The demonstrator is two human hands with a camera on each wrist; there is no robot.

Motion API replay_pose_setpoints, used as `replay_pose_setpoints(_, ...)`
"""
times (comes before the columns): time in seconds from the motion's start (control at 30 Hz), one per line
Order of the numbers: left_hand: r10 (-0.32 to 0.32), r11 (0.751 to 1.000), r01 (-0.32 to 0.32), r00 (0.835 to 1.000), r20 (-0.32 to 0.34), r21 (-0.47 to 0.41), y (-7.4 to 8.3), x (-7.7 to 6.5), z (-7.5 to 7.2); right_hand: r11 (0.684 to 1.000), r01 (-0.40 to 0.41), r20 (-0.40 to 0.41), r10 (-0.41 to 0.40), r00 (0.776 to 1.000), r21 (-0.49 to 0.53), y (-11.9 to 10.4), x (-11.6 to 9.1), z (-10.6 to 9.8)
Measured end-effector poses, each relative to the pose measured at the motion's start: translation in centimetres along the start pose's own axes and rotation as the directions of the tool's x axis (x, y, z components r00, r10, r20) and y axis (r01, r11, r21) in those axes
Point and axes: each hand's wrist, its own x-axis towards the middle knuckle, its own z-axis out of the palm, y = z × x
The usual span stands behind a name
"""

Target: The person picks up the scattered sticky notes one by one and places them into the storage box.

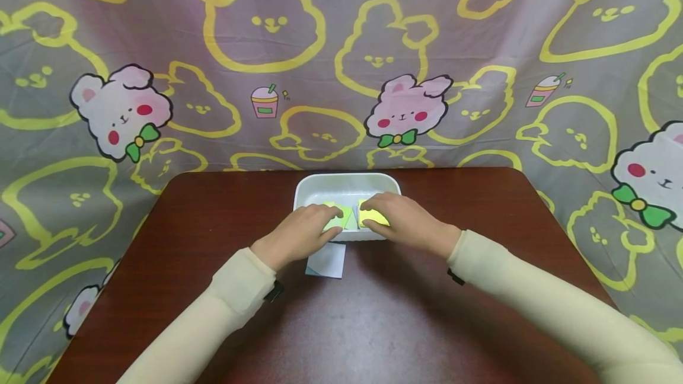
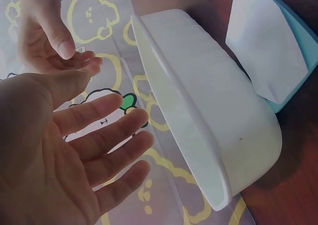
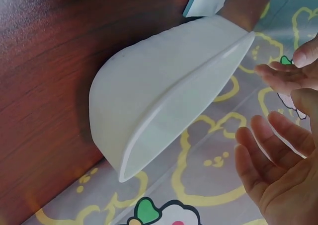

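Hovering over tray (image 1: 302,194): left hand (image 1: 301,233) and right hand (image 1: 402,221), fingers straight, gripping nothing. Yellow-green papers (image 1: 373,216) lying in tray just under fingertips. Likely light, floppy, crease-prone; pinching by free edge looks best. Blue sheet (image 1: 326,261) lying below wrists.

Head view evenly lit, soft overhead light, colours clear. Dark glossy brown wooden table (image 1: 373,325) carries faint sheen, soft shadows under forearms. Slight barrel bend at frame edges. Wrist views dimmer, hazy, washed-out. Left hand (image 2: 59,150) close to lens, soft-focused. White oval plastic tray (image 3: 164,101) mildly blurred, rim bright, shadow pooled beneath on wood.
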Motion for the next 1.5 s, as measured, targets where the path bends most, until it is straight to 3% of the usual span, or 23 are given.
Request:
replay_pose_setpoints(0.3, -0.016, 0.999, 0.017, 1.000, 0.011, -0.040, 0.1, -0.5, 0.1, 1.000, 0.024, -0.012, -0.024, 1.000, -0.005, -0.3, -0.7, 0.4)
replay_pose_setpoints(0.73, 0.004, 1.000, -0.005, 1.000, -0.024, -0.024, 0.4, -1.6, 0.3, 0.995, 0.094, -0.052, -0.094, 0.994, 0.010, -0.9, -1.7, 1.1)
replay_pose_setpoints(1.5, 0.076, 0.997, -0.077, 0.996, -0.045, -0.008, 0.6, -3.4, 2.2, 0.987, 0.162, -0.011, -0.162, 0.987, 0.006, -1.3, -3.3, 3.7)
